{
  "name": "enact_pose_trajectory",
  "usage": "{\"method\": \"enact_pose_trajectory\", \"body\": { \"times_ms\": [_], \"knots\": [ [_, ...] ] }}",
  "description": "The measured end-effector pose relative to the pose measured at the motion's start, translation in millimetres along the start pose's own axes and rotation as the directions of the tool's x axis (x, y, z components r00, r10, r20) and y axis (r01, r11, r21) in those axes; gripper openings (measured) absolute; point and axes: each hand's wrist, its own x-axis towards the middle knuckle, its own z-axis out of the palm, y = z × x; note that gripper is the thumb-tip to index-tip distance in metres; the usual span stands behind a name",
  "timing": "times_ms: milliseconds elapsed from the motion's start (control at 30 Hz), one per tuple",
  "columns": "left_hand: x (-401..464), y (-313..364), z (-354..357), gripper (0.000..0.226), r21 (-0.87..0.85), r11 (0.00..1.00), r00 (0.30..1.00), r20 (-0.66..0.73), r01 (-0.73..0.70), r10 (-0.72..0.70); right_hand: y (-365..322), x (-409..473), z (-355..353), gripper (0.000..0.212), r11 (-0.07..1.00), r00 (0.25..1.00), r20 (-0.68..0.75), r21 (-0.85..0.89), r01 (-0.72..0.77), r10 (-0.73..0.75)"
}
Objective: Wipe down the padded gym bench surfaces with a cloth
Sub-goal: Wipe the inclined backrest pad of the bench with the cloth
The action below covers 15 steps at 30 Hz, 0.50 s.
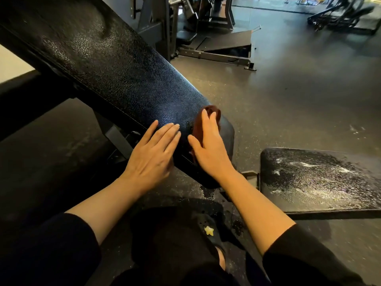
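Note:
The black padded backrest (115,65) of the gym bench slopes from the upper left down to the middle of the view. A dark reddish-brown cloth (214,112) lies on its lower end. My right hand (210,145) presses flat on the cloth with straight fingers. My left hand (152,151) rests flat on the pad's left edge just beside it, fingers straight. The separate seat pad (321,180) at the right shows wet white streaks and droplets.
Grey rubber floor (299,96) spreads to the right and back. A black metal machine frame with a sloped footplate (224,42) stands behind the bench. More equipment (342,15) sits at the far right. My black shoe with a yellow star (209,230) is below.

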Motion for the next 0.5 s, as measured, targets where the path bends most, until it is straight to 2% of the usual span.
{"method": "enact_pose_trajectory", "body": {
  "times_ms": [67, 133, 200, 367, 433, 500],
  "knots": [
    [-1, -5, 1, 0.058, 0.010, 1.000, 1.000, -0.001, 0.008, -0.008, -1, 5, 2, 0.065, 0.998, 0.996, -0.070, 0.026, 0.061, -0.060],
    [-2, -8, 2, 0.056, 0.015, 1.000, 1.000, -0.008, 0.006, -0.006, 4, 12, 12, 0.051, 0.993, 0.989, -0.118, -0.088, 0.083, -0.093],
    [-2, -11, 4, 0.054, 0.016, 1.000, 1.000, -0.015, 0.013, -0.012, 8, 17, 26, 0.052, 0.991, 0.993, -0.082, -0.118, 0.069, -0.079],
    [2, -7, 12, 0.052, -0.003, 1.000, 1.000, 0.002, 0.005, -0.005, 33, 10, 36, 0.042, 0.979, 0.979, -0.041, -0.033, 0.199, -0.201],
    [3, -3, 14, 0.053, -0.012, 1.000, 1.000, 0.014, -0.008, 0.008, 52, 7, 30, 0.043, 0.993, 0.989, -0.092, -0.020, 0.112, -0.114],
    [2, -1, 15, 0.053, -0.023, 1.000, 1.000, 0.008, -0.005, 0.005, 68, 5, 23, 0.041, 0.998, 0.985, -0.163, 0.015, -0.060, 0.062]
  ]
}}
